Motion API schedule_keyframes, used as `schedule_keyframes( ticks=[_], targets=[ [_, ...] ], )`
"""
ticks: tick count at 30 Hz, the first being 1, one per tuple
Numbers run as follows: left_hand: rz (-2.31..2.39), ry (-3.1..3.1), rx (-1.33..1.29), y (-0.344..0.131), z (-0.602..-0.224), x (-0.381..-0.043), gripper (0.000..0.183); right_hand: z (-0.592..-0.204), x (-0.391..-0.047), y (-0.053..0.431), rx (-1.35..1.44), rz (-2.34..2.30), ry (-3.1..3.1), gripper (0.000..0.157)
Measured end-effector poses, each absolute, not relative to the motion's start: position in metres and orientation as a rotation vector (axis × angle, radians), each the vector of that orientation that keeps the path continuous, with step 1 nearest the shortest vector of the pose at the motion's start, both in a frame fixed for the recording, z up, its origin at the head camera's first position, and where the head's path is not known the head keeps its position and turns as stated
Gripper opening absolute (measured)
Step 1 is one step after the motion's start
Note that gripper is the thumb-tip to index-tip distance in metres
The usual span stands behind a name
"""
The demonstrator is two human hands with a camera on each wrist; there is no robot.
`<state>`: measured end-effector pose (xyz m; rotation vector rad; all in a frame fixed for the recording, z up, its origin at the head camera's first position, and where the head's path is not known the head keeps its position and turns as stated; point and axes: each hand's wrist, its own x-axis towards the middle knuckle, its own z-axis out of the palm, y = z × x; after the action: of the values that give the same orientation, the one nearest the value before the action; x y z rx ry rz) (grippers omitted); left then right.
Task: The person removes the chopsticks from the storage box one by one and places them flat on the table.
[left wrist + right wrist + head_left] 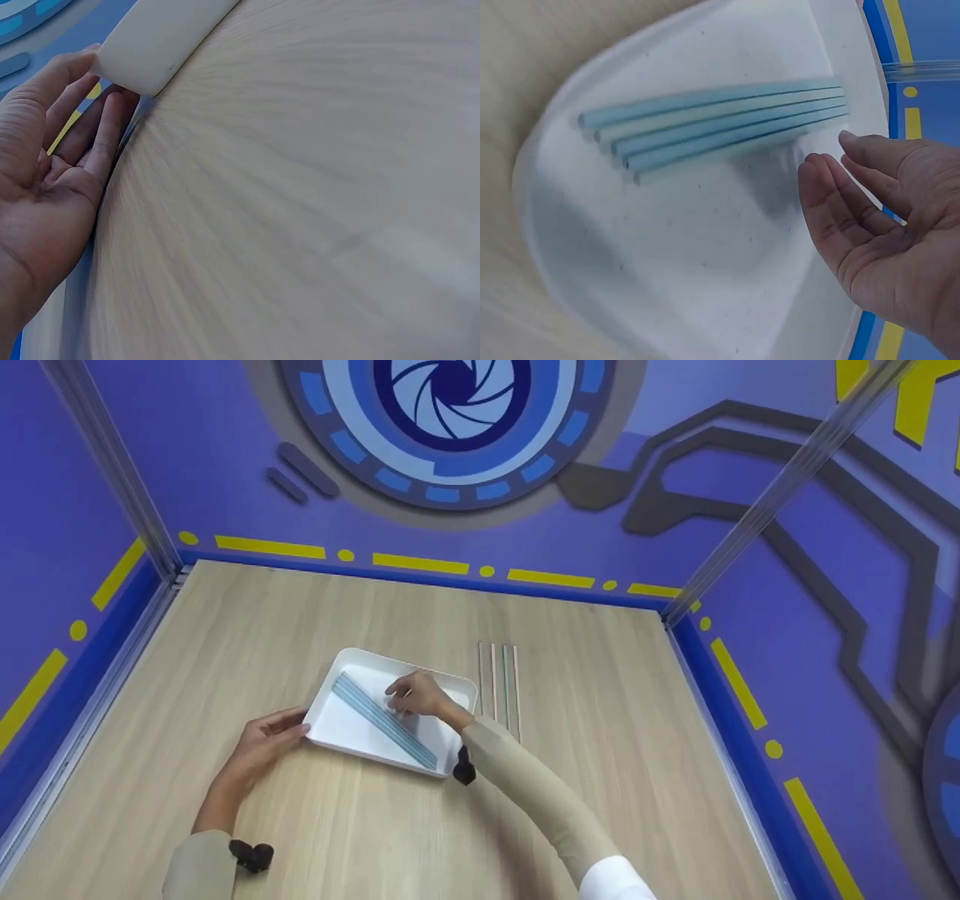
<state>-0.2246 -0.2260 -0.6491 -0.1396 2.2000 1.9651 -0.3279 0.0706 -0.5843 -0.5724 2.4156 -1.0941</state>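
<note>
A white rectangular tray (330, 735) sits on the table, slightly turned. Several pale blue straws (386, 724) lie side by side diagonally inside it; the right wrist view shows hollow ends on these straws (727, 120). My left hand (262, 746) grips the tray's left edge, and in the left wrist view the thumb of that hand (56, 142) touches the corner of the tray (154, 49). Over the tray, my right hand (418, 694) hovers beside the straws. Its fingers are loosely bent, with nothing between them in the right wrist view (885, 217).
Several thin straws (505, 682), some pinkish and one greenish, lie in a spaced row on the wooden table (600, 720), just right of the tray. Blue patterned panels (225, 457) and metal posts (780, 491) enclose the table's back and sides.
</note>
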Motion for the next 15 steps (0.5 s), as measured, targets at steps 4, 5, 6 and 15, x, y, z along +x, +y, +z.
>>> schedule_keyframes(
  ticks=[4, 5, 6, 15],
  targets=[
    [1.993, 2.178, -0.144, -0.225, -0.648, -0.226, 0.062, -0.591, -0.327, 0.062, -0.538, -1.059, 2.46, 0.021],
    [2.0, 2.175, -0.144, -0.224, -0.648, -0.226, 0.061, -0.593, -0.327, 0.061, -0.534, -1.046, 2.476, 0.021],
    [2.005, 2.168, -0.141, -0.224, -0.648, -0.225, 0.061, -0.595, -0.326, 0.059, -0.537, -1.035, 2.496, 0.021],
    [2.004, 2.128, -0.152, -0.227, -0.649, -0.223, 0.063, -0.611, -0.326, 0.046, -0.611, -0.926, 2.688, 0.016]
  ],
)
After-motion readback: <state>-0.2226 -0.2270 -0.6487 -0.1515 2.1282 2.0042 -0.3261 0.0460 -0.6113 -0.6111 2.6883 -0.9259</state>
